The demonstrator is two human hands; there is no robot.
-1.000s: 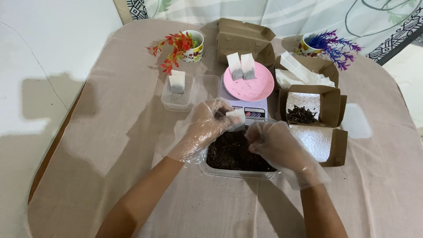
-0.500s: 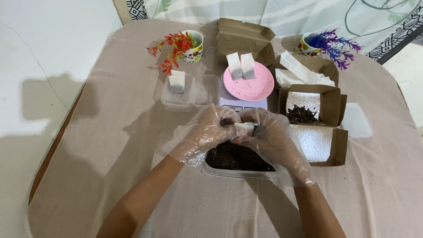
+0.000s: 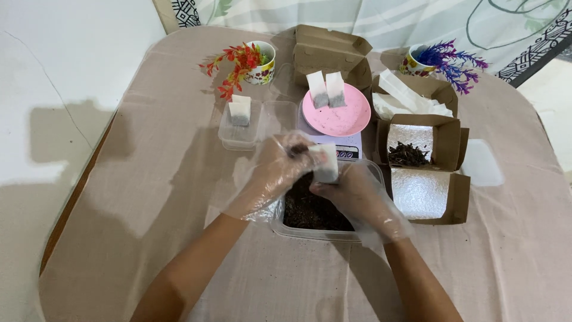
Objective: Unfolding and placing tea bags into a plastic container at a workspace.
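A small white paper bag [image 3: 326, 164] is held up over a clear tub [image 3: 322, 209] full of dark, crumbly bits. The tub sits on the worktop [image 3: 149, 179], which has a light brown cloth on it.

The right hand [image 3: 351, 194] wears a thin see-through glove, and its grip is pinching the bottom of the bag. The left hand [image 3: 277, 170] has a glove too, and its fingers are pressed together at the top of the bag, with some dark bits in them.

Just behind the hands is a pink plate [image 3: 342, 110] on a small scale, with two more white bags on it. To the left is a clear box [image 3: 241, 128] with one bag inside. To the right is an open brown box [image 3: 420, 146] with dark bits in it. Two cups with bright fake flowers [image 3: 238, 62] stand at the back.
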